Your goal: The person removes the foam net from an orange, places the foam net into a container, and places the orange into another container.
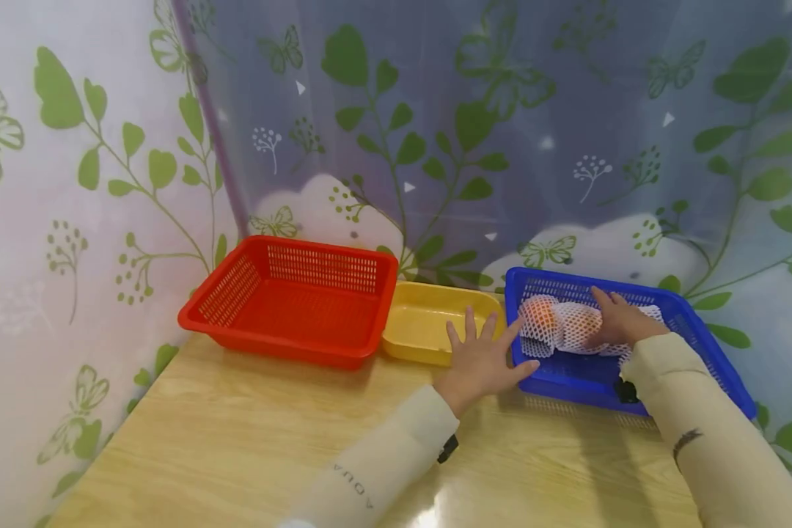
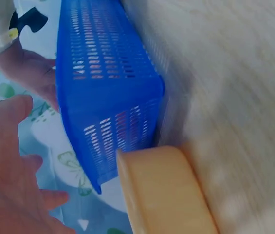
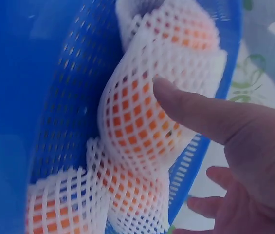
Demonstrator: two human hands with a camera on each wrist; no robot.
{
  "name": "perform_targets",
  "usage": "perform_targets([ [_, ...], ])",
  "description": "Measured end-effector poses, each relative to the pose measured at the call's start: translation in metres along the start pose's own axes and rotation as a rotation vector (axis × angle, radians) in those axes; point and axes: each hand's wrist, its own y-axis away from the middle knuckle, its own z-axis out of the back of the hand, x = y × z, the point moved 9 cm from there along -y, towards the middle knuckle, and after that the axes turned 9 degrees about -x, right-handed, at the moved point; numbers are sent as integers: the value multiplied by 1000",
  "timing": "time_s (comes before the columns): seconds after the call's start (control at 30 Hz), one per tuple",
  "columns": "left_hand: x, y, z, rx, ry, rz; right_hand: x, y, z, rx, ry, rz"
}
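Note:
In the blue basket [image 1: 554, 385] at the right lie several round orange fruits [image 1: 539, 317] in white foam net sleeves. My right hand [image 1: 623, 321] reaches over the basket among them. The right wrist view has its thumb [image 3: 186, 105] over one netted fruit [image 3: 132, 117], with the other fingers spread apart past the basket's rim. My left hand [image 1: 480, 367], palm down with fingers spread, hovers between the yellow basket [image 1: 412, 348] and the blue basket's left end and holds nothing. In the left wrist view its fingers point past the blue basket's side [image 2: 110, 92].
A larger red basket [image 1: 297, 315] stands at the left, right beside the yellow one. All three sit along the back of a wooden table [image 1: 251, 433]. Behind them hangs a curtain [image 1: 396, 147] with leaves and butterflies, which also covers the left side.

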Motion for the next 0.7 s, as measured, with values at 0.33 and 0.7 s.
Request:
perform_targets([
  [0.33,-7,0,-11,-13,-69,-22,8,-17,-12,44,173,54],
  [0.7,-9,3,-26,5,-129,-64,2,-26,-20,44,270,74],
])
